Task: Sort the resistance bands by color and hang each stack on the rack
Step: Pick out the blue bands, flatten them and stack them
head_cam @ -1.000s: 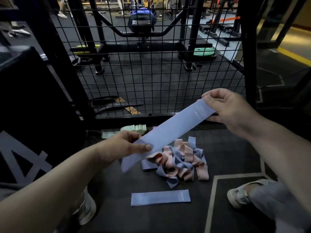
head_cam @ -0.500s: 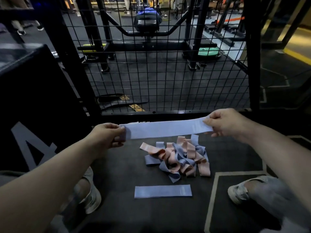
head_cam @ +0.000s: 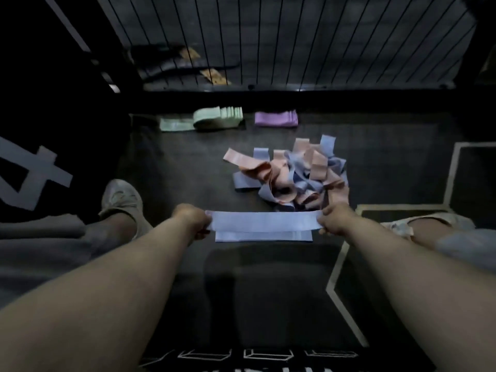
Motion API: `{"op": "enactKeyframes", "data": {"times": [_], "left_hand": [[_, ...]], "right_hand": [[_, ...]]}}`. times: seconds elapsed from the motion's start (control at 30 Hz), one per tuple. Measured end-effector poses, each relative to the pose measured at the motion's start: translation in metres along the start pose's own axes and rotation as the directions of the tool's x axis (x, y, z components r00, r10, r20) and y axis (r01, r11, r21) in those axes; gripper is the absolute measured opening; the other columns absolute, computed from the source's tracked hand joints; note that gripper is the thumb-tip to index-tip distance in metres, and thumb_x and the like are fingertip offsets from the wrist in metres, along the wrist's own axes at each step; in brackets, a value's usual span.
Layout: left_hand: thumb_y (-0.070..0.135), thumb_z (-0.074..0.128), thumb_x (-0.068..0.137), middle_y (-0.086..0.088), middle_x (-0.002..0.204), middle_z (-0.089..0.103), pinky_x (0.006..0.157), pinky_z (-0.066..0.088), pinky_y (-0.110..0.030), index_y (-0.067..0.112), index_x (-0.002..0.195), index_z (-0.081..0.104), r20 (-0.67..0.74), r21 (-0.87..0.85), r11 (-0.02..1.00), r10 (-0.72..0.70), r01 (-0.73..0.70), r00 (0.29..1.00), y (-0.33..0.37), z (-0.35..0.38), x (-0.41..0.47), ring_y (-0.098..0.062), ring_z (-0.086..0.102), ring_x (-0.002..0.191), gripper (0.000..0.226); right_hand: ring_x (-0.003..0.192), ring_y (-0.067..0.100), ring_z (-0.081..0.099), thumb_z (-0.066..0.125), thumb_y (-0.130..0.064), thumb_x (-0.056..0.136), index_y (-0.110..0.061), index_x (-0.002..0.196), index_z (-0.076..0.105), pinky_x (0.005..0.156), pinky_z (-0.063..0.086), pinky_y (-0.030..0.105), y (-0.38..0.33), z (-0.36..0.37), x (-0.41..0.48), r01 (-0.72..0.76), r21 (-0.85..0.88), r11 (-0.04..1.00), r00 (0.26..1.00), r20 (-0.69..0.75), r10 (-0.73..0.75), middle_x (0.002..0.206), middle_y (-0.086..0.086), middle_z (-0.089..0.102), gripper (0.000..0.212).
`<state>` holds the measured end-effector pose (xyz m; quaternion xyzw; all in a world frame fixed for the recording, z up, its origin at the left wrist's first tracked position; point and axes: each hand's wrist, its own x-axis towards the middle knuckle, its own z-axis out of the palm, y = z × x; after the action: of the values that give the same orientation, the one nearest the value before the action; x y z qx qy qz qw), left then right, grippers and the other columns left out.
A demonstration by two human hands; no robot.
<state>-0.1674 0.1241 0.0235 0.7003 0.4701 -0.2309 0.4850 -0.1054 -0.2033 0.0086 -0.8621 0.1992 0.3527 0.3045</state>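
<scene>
Blue resistance band [head_cam: 264, 220], pinched taut by left hand [head_cam: 191, 219] and right hand [head_cam: 336, 219] above floor-laid blue band [head_cam: 263, 236]: uneven release risks a skewed stack.

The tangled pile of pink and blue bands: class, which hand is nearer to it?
Right. The right hand sits at the near edge of the tangled pile; the left hand is farther off, to its lower left. Both grip one blue band.
</scene>
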Motion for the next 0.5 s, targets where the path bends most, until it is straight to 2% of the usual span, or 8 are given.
{"op": "enactKeyframes", "data": {"times": [0.03,0.1,0.13,0.2,0.3,0.4,0.5], "left_hand": [[0.009,0.066,0.094,-0.022,0.089,0.065,0.038,0.046,-0.023,-0.006,0.109,0.064,0.001,0.013,0.999,-0.033,0.033,0.999,-0.008,0.007,0.009,-0.027,0.06,0.058,0.021],[0.01,0.064,0.095,-0.022,0.088,0.066,0.044,0.051,-0.028,-0.006,0.106,0.065,-0.011,0.037,0.997,-0.071,0.072,0.997,-0.019,0.016,0.022,-0.028,0.061,0.06,0.019],[0.009,0.063,0.095,-0.022,0.086,0.067,0.051,0.055,-0.032,-0.006,0.105,0.066,-0.018,0.055,0.996,-0.075,0.075,0.997,-0.023,0.02,0.029,-0.029,0.061,0.061,0.018],[0.006,0.063,0.094,-0.018,0.085,0.066,0.061,0.056,-0.034,-0.005,0.109,0.066,-0.007,0.093,0.994,-0.061,0.061,0.998,-0.027,0.028,0.041,-0.028,0.061,0.063,0.02],[0.007,0.065,0.093,-0.016,0.094,0.069,0.055,0.052,-0.028,-0.001,0.104,0.07,-0.022,0.077,0.996,-0.047,0.048,0.999,-0.036,0.039,0.05,-0.028,0.064,0.07,0.014],[0.01,0.069,0.093,-0.019,0.1,0.067,0.052,0.052,-0.031,0.003,0.097,0.069,-0.073,0.044,0.998,-0.046,0.05,0.996,-0.042,0.051,0.06,-0.033,0.066,0.081,0.008],[0.014,0.074,0.09,-0.015,0.095,0.068,0.062,0.059,-0.039,0.009,0.091,0.068,-0.114,0.048,0.997,-0.052,0.058,0.992,-0.045,0.057,0.068,-0.033,0.067,0.079,0.008]], "right_hand": [[0.086,0.037,0.07,0.068,-0.006,0.092,-0.011,0.091,0.062,0.078,0.061,0.046,0.007,0.008,0.009,-0.013,0.036,0.999,1.0,-0.025,0.014,0.098,0.014,0.065,0.007],[0.08,0.033,0.071,0.07,-0.011,0.091,-0.014,0.092,0.063,0.076,0.061,0.042,0.017,0.023,0.02,-0.043,0.09,0.995,0.995,-0.088,0.051,0.101,0.012,0.067,0.008],[0.078,0.031,0.072,0.07,-0.014,0.092,-0.016,0.093,0.063,0.075,0.06,0.039,0.019,0.029,0.023,-0.052,0.099,0.994,0.992,-0.108,0.063,0.1,0.011,0.068,0.007],[0.086,0.03,0.072,0.069,-0.02,0.092,-0.021,0.09,0.062,0.082,0.058,0.039,0.028,0.039,0.033,-0.05,0.063,0.997,0.99,-0.128,0.058,0.1,0.01,0.071,0.007],[0.093,0.031,0.07,0.067,-0.021,0.092,-0.021,0.086,0.061,0.09,0.055,0.039,0.04,0.05,0.046,-0.066,0.033,0.997,0.986,-0.152,0.071,0.098,0.012,0.072,0.009],[0.093,0.032,0.069,0.066,-0.021,0.093,-0.016,0.096,0.065,0.091,0.055,0.044,0.05,0.059,0.054,-0.09,0.053,0.995,0.98,-0.172,0.097,0.101,0.011,0.07,0.006],[0.097,0.031,0.068,0.066,-0.02,0.094,-0.015,0.102,0.065,0.093,0.055,0.048,0.053,0.066,0.06,-0.119,0.086,0.989,0.976,-0.174,0.133,0.105,0.01,0.068,0.009]]}}
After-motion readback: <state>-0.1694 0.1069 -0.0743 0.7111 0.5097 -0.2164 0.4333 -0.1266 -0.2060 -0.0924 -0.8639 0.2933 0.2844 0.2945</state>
